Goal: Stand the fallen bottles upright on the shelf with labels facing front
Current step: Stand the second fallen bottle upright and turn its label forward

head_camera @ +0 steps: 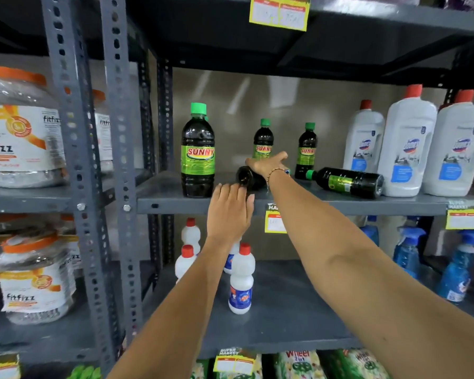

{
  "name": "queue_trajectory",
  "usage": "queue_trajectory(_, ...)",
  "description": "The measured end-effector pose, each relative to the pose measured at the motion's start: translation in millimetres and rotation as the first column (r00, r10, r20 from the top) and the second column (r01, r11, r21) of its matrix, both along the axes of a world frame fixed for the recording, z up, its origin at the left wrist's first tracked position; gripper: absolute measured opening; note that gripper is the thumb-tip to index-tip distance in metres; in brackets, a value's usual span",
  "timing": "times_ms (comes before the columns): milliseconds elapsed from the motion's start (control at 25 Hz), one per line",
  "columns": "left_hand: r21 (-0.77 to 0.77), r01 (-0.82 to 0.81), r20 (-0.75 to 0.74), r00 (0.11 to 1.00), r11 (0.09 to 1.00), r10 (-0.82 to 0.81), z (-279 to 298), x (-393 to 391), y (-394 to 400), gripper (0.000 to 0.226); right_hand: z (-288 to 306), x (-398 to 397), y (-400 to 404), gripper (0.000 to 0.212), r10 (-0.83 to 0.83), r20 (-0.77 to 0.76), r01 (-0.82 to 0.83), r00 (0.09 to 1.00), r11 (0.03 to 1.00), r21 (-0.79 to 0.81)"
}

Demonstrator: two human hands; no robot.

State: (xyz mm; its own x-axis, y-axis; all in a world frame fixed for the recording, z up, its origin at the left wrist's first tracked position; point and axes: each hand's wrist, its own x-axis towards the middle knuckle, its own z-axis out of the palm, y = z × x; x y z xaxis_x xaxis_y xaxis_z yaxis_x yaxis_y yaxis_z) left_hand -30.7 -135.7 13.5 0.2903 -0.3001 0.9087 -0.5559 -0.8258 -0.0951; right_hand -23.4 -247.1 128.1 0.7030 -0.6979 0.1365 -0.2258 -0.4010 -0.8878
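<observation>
At the shelf's (326,205) front edge, right hand (267,164) wraps the fallen bottle (248,178), left hand (230,212) open at its base: full, slick plastic, likely hefty, best gripped mid-body.

My right hand (266,164) covers most of the fallen bottle (248,177); only its dark base shows, so its label is hidden. My left fingers (230,191) block the shelf (175,205) edge. The price tags (279,12) blur unreadable.
</observation>
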Motion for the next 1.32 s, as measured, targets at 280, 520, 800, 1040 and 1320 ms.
queue_trajectory(280, -0.046, -0.039, 0.118, 0.992, 0.998, 0.044, -2, 8, -6, 0.038, 25, 21, -35, 0.091, -0.069, -0.281, -0.021, 0.957, 0.952, -0.305)
queue_trajectory(520, -0.081, -0.048, 0.208, 0.976, 0.996, 0.064, -5, 14, -7, 0.045, 10, 42, -40, 0.089, -0.048, -0.327, -0.061, 0.944, 0.948, -0.314)
queue_trajectory(800, -0.116, -0.062, 0.185, 0.979, 0.991, 0.083, -5, 10, -10, 0.038, 13, -9, -40, 0.046, 0.240, -0.194, -0.265, 0.951, 0.958, -0.111)
queue_trajectory(1040, -0.108, -0.076, 0.117, 0.989, 0.991, 0.088, -6, 5, -12, 0.035, -10, -25, -41, 0.074, 0.121, 0.219, -0.093, 0.968, 0.986, -0.137)
queue_trajectory(1320, -0.135, -0.116, 0.067, 0.990, 0.984, 0.126, -5, 5, -15, 0.037, -16, -32, -52, 0.064, 0.270, 0.260, -0.199, 0.927, 0.942, -0.270)
